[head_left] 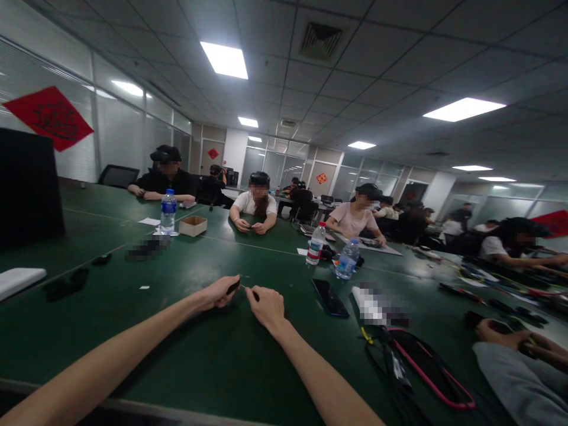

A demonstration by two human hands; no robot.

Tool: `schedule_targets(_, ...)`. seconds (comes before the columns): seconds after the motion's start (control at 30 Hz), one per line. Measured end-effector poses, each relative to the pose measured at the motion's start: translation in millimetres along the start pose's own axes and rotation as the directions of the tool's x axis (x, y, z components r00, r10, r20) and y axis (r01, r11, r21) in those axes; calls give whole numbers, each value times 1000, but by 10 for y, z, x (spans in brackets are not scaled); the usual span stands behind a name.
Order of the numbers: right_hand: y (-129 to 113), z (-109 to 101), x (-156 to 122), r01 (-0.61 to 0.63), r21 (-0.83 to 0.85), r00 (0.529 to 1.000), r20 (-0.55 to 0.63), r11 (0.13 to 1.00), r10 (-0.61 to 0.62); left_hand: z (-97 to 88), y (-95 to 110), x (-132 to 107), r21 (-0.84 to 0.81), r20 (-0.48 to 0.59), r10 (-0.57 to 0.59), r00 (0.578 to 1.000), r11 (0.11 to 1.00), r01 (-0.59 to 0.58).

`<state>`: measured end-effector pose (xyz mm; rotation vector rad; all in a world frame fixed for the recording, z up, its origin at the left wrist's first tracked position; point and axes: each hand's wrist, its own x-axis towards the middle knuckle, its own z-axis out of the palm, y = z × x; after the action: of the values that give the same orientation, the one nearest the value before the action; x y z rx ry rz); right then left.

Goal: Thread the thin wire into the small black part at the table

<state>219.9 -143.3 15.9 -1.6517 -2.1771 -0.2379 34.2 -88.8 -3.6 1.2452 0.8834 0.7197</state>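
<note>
My left hand (pixel 218 294) is closed around a small black piece (pixel 233 287), whose end shows between thumb and fingers; its exact kind cannot be made out. Close beside it, my right hand (pixel 268 307) is closed too, thumb toward the left hand, with a small dark object (pixel 256 295) just showing at its fingers. A thin pale sliver seems to lie in the narrow gap between the hands, too small to name. Both hands are over the green table (pixel 186 355), forearms reaching in from the near edge.
To the right are a phone (pixel 330 297), two water bottles (pixel 315 244) and a pink-edged black item (pixel 432 367) with cables. Further left stand a blue-capped bottle (pixel 168 213) and a cardboard box (pixel 193 225). A co-worker's hands (pixel 506 337) work at far right; several people sit around.
</note>
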Motion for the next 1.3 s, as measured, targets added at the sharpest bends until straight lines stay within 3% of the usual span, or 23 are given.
schedule_targets(0.33,3,-53,-2,29,5,999,21,1000,-29,-8,5,-34,-7,-6,38,999,999,-38)
schedule_targets(0.53,26,-58,-11,75,36,997,-37,997,-73,-89,-34,39,-125,85,16,996,992,-5)
schedule_targets(0.67,-27,-92,6,175,78,979,-117,982,-165,-198,-4,110,-251,28,37,999,967,-29)
schedule_targets(0.73,-38,-98,25,151,76,981,-131,986,-140,-234,8,120,-269,20,35,999,963,-29)
schedule_targets(0.93,76,-67,62,7,48,1000,-12,999,-7,-198,-19,72,-270,56,58,997,962,-40)
schedule_targets(1.3,-62,-100,15,202,-12,977,71,979,-200,-196,-51,78,-252,75,75,994,966,-54)
